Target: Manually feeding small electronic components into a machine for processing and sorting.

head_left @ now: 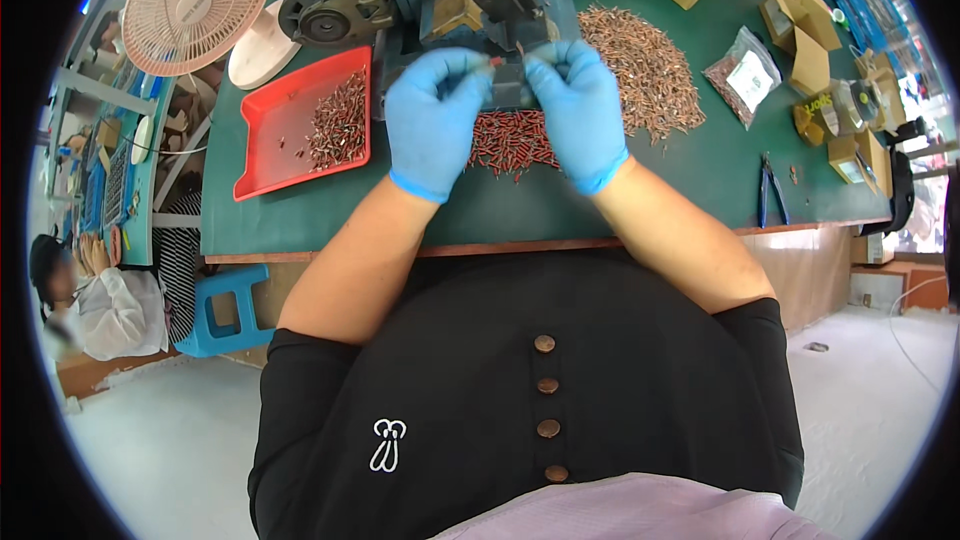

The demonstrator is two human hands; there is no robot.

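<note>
Nearest us, our black buttoned top [520, 380] fills the lower view. Our gloved left hand [432, 120] and right hand [580, 112] meet at the dark machine [480, 10], fingertips pinched together on one small red-tipped piece [495, 62]. A heap of red pieces [512, 143] lies beneath our hands, on the green table [700, 175], with a copper pile [640, 70] beside. The red tray [270, 130] sits left; bare green runs to the near edge.
</note>
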